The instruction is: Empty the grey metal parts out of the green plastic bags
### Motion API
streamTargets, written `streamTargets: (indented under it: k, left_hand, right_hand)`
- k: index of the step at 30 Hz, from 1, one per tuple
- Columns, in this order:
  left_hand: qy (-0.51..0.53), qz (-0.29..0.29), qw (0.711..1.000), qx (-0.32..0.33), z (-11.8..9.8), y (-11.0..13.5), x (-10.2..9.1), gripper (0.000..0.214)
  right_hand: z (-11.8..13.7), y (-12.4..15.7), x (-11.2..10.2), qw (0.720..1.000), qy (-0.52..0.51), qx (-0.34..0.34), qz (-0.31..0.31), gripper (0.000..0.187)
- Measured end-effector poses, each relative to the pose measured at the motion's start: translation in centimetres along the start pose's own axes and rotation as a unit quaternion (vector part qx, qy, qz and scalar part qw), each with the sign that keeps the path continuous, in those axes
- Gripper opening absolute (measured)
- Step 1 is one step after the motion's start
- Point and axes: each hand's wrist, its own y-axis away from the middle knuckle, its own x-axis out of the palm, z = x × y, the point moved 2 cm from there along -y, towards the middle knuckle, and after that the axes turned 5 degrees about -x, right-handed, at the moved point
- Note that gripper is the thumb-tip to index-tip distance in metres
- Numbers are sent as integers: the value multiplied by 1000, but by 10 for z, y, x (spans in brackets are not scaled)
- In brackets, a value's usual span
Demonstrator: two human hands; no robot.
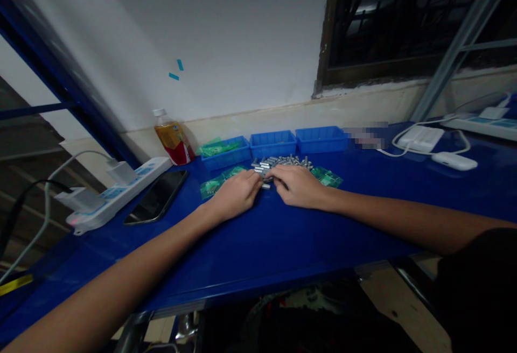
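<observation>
A heap of small silvery metal cylinders (pixel 297 160), like pins or standoffs, lies on the blue table. My left hand (pixel 239 193) rests at the heap's near left side, its fingers curled and pressed together. From the other side my right hand (pixel 299 185) reaches over the near edge of the pile, fingers bent and closed. The fingertips of both hands nearly meet around several cylinders; what exactly each hand grips is hidden. Green plastic bags (pixel 210 188) with small parts lie beside my left hand, and another green bag (pixel 329 177) lies behind my right hand.
Along the wall stand three blue bins: a left bin (pixel 228 156) with green bags, a middle bin (pixel 273 142) and a right bin (pixel 323 139). A drink bottle (pixel 173 138), phone (pixel 157 198) and power strip (pixel 121 194) are leftward. A white charger (pixel 420 139) with cables sits right.
</observation>
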Motion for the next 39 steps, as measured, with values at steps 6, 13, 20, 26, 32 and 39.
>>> streamTargets:
  k: [6,13,20,26,32,39]
  left_hand:
    - [24,23,999,-20,-4,0,0,30]
    - [15,42,999,-18,-5,1,-2,28]
    - [-12,40,999,2,-8,2,-4,30]
    - [-60,31,998,-19,-10,3,-1,33]
    - [-61,21,997,-44,-9,3,0,33]
    - [-9,4,996,-92,-9,3,-4,35]
  right_hand:
    - [4,0,3,999,15,-6,30,17]
    - [0,-3,8,998,38,-6,52,20]
    - [-3,-4,11,997,61,2,48,26]
    - [-2,-4,7,998,18,-14,52,21]
    - [0,-4,4,997,23,-44,64,20]
    - [8,-2,2,995,86,-20,48,23]
